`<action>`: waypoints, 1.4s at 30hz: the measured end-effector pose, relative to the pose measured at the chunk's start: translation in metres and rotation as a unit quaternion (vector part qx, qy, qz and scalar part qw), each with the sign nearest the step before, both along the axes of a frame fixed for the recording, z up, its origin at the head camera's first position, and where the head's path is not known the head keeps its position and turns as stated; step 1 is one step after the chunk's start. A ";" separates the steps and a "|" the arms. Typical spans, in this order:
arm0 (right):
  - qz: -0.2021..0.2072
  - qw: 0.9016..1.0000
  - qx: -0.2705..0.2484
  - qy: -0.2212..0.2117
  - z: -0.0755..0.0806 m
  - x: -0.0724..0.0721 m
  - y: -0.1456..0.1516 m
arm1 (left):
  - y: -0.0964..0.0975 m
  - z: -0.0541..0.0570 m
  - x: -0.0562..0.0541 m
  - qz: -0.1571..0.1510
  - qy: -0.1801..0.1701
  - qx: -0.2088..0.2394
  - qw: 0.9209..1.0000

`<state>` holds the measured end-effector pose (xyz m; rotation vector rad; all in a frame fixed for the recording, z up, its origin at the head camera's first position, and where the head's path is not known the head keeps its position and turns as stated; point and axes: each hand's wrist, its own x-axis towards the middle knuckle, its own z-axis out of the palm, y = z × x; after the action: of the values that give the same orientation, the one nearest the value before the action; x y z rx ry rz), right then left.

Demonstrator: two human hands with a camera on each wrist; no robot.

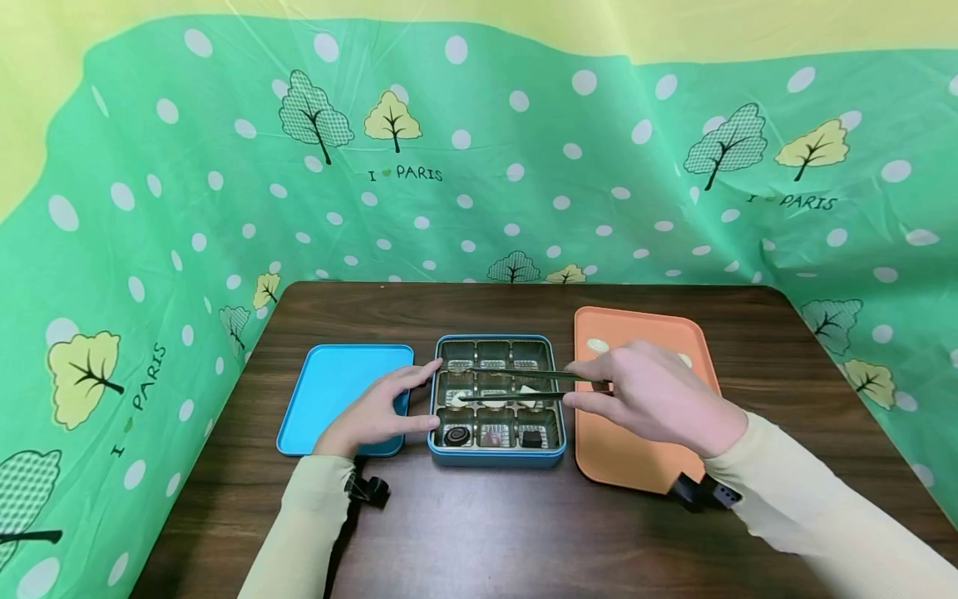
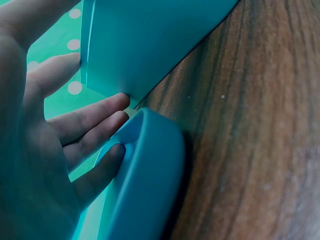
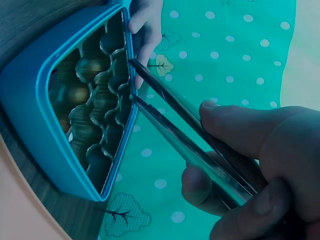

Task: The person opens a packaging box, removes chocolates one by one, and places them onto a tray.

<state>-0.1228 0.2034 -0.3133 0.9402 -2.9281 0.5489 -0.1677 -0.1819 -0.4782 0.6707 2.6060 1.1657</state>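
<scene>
A person's right hand is pinching tweezers over a divided blue box.
The tips are standing apart above the box's left column, the lower one near a white piece in the middle row, though I can't tell whether they're touching. The left hand is spreading its fingers and thumb against the box's left side; a blue lid is lying beyond, an orange tray opposite, all on the counter.
</scene>
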 end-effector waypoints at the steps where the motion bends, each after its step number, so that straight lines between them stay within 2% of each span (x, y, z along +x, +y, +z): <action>1: 0.007 1.000 0.003 0.004 0.000 -0.001 -0.002 | 0.000 0.000 0.000 0.000 0.000 0.000 1.000; 4: 0.021 1.000 0.017 0.008 0.003 -0.006 -0.010 | 0.000 0.001 -0.001 0.001 -0.001 0.000 1.000; 11: 0.026 0.998 0.036 -0.032 0.008 -0.015 -0.027 | 0.001 0.003 -0.004 0.000 -0.005 -0.001 1.000; 18: 0.031 0.997 0.060 -0.048 0.012 -0.024 -0.041 | 0.000 0.004 -0.005 -0.006 -0.002 0.003 1.000; 32: 0.037 0.989 0.122 -0.071 0.035 -0.036 -0.073 | 0.001 0.007 -0.005 -0.008 -0.007 0.002 1.000; 34: 0.034 0.988 0.139 -0.066 0.037 -0.037 -0.077 | 0.001 0.007 -0.004 -0.007 -0.008 0.002 1.000; 42: 0.004 0.973 0.208 -0.102 0.042 -0.038 -0.101 | 0.002 0.007 -0.003 -0.002 -0.006 -0.003 1.000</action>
<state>-0.1612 0.1021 -0.2708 0.9776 -3.3028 0.0228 -0.1706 -0.1800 -0.4707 0.6657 2.5965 1.1571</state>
